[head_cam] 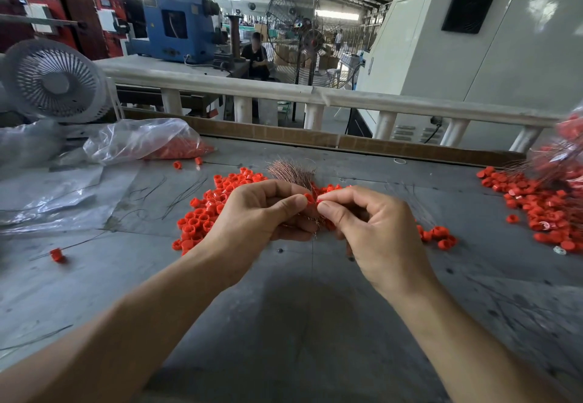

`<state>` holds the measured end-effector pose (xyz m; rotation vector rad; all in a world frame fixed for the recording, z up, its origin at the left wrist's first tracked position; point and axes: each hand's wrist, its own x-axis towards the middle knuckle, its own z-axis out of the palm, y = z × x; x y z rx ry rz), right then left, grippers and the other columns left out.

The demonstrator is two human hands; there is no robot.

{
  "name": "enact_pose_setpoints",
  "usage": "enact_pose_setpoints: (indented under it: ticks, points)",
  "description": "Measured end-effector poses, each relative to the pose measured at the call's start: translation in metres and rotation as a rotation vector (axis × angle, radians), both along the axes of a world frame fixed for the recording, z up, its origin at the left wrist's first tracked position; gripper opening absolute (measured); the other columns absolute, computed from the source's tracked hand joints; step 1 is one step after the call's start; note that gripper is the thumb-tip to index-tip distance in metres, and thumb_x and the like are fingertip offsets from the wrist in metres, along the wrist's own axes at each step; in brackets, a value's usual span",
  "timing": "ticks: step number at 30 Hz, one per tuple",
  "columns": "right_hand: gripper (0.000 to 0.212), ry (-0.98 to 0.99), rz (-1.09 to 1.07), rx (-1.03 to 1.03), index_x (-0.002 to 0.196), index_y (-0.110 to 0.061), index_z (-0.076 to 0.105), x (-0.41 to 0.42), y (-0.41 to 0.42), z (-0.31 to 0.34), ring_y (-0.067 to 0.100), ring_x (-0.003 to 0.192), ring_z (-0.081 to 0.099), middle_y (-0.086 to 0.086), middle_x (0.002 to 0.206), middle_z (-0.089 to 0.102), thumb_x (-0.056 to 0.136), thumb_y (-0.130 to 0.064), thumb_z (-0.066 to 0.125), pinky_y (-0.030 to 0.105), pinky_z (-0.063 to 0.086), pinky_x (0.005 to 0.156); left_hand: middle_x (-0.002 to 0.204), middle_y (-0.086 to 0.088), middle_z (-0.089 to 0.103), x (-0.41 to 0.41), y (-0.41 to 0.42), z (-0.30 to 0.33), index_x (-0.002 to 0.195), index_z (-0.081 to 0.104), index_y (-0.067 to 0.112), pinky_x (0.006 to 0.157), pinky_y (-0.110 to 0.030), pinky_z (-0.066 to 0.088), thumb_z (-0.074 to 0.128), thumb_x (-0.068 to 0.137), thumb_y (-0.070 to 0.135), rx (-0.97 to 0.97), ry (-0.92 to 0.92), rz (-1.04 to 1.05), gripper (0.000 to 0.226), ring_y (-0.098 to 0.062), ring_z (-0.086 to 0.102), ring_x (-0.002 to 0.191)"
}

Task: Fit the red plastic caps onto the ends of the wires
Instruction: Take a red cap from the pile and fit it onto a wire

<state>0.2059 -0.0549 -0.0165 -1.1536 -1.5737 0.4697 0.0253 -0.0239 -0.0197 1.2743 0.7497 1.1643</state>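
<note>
Over the grey table, my left hand (262, 213) grips a bundle of thin coppery wires (291, 173) whose ends fan up behind its fingers. My right hand (362, 223) pinches a small red cap (319, 200) between thumb and forefinger, right against the left thumb tip, where another red cap (309, 197) shows. A heap of loose red caps (202, 213) lies on the table just behind and to the left of both hands. Where the wire meets the cap is hidden by my fingertips.
A second heap of red caps with wires (542, 210) lies at the right edge. A clear plastic bag of caps (151, 144) and a small white fan (53, 81) sit at the back left. One capped wire (56, 254) lies alone at the left. A cardboard strip and white railing (315, 93) bound the table's far side.
</note>
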Motion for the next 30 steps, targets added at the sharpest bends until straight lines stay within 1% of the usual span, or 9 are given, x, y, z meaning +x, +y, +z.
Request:
enact_pose_setpoints:
  ticks: [3, 6, 8, 11, 15, 19, 24, 27, 30]
  points:
    - [0.009, 0.022, -0.006, 0.026, 0.085, -0.030, 0.077, -0.0013, -0.0018, 0.0012, 0.000, 0.062, 0.064, -0.023, 0.063, 0.066, 0.089, -0.022, 0.078, 0.009, 0.044, 0.054, 0.095, -0.022, 0.075, 0.0004, -0.0026, 0.0017, 0.109, 0.068, -0.004, 0.072, -0.035, 0.064, 0.068, 0.084, 0.018, 0.027, 0.038, -0.007, 0.033, -0.029, 0.074, 0.080]
    - [0.008, 0.013, -0.011, 0.048, 0.084, -0.028, 0.076, -0.0017, -0.0030, 0.0026, 0.001, 0.062, 0.064, -0.022, 0.064, 0.067, 0.088, -0.022, 0.079, 0.010, 0.044, 0.056, 0.093, -0.021, 0.076, 0.0011, -0.0041, 0.0022, 0.108, 0.069, -0.004, 0.074, -0.037, 0.064, 0.065, 0.092, 0.009, 0.073, 0.095, -0.001, 0.022, -0.028, 0.074, 0.078]
    - [0.007, -0.023, -0.024, 0.074, 0.085, -0.027, 0.076, -0.0027, -0.0039, 0.0035, 0.001, 0.067, 0.066, -0.022, 0.069, 0.069, 0.087, -0.021, 0.080, 0.009, 0.045, 0.060, 0.092, -0.020, 0.076, 0.0013, -0.0053, 0.0027, 0.108, 0.069, -0.002, 0.075, -0.037, 0.064, 0.065, 0.092, 0.010, 0.100, 0.129, -0.004, 0.021, -0.028, 0.074, 0.080]
    - [0.005, -0.063, -0.042, 0.102, 0.087, -0.025, 0.079, -0.0035, -0.0043, 0.0035, 0.001, 0.079, 0.069, -0.019, 0.079, 0.073, 0.085, -0.021, 0.081, 0.010, 0.048, 0.068, 0.091, -0.019, 0.076, 0.0018, -0.0074, 0.0040, 0.107, 0.070, 0.001, 0.074, -0.035, 0.064, 0.067, 0.085, 0.018, 0.121, 0.153, -0.008, 0.028, -0.030, 0.075, 0.082]
    - [0.011, -0.117, -0.041, 0.129, 0.092, -0.024, 0.080, -0.0034, -0.0034, 0.0035, 0.001, 0.088, 0.069, -0.013, 0.086, 0.074, 0.086, -0.015, 0.081, 0.006, 0.046, 0.076, 0.088, -0.019, 0.076, 0.0015, -0.0059, 0.0027, 0.106, 0.070, 0.001, 0.073, -0.035, 0.064, 0.065, 0.092, 0.009, 0.134, 0.155, 0.016, 0.016, -0.029, 0.075, 0.080]
    - [0.013, -0.211, -0.082, 0.179, 0.093, -0.021, 0.080, -0.0036, -0.0024, 0.0030, 0.005, 0.088, 0.067, -0.012, 0.085, 0.071, 0.086, -0.010, 0.080, 0.011, 0.048, 0.076, 0.088, -0.020, 0.076, 0.0031, -0.0047, 0.0010, 0.106, 0.070, 0.000, 0.072, -0.035, 0.064, 0.064, 0.095, 0.004, 0.154, 0.169, 0.040, 0.014, -0.029, 0.075, 0.078]
    - [0.011, -0.287, -0.121, 0.259, 0.093, -0.019, 0.080, -0.0047, -0.0024, 0.0033, 0.006, 0.084, 0.066, -0.011, 0.085, 0.070, 0.086, -0.011, 0.081, 0.018, 0.051, 0.074, 0.086, -0.016, 0.077, 0.0032, -0.0047, -0.0011, 0.106, 0.070, 0.001, 0.071, -0.034, 0.064, 0.065, 0.094, 0.006, 0.188, 0.174, 0.052, 0.013, -0.028, 0.075, 0.077]
    - [0.012, -0.270, -0.104, 0.257, 0.093, -0.018, 0.082, -0.0045, -0.0019, 0.0033, 0.006, 0.085, 0.067, -0.011, 0.087, 0.070, 0.085, -0.008, 0.081, 0.017, 0.051, 0.076, 0.085, -0.017, 0.077, 0.0031, -0.0038, -0.0013, 0.103, 0.071, 0.003, 0.069, -0.032, 0.063, 0.065, 0.094, 0.005, 0.166, 0.150, 0.058, 0.011, -0.025, 0.075, 0.075]
    - [0.013, -0.257, -0.089, 0.239, 0.093, -0.018, 0.082, -0.0039, -0.0019, 0.0039, 0.006, 0.087, 0.067, -0.011, 0.088, 0.070, 0.085, -0.007, 0.081, 0.013, 0.049, 0.077, 0.088, -0.019, 0.076, 0.0026, -0.0037, -0.0010, 0.104, 0.071, 0.001, 0.071, -0.033, 0.064, 0.066, 0.094, 0.006, 0.154, 0.144, 0.043, 0.012, -0.026, 0.075, 0.076]
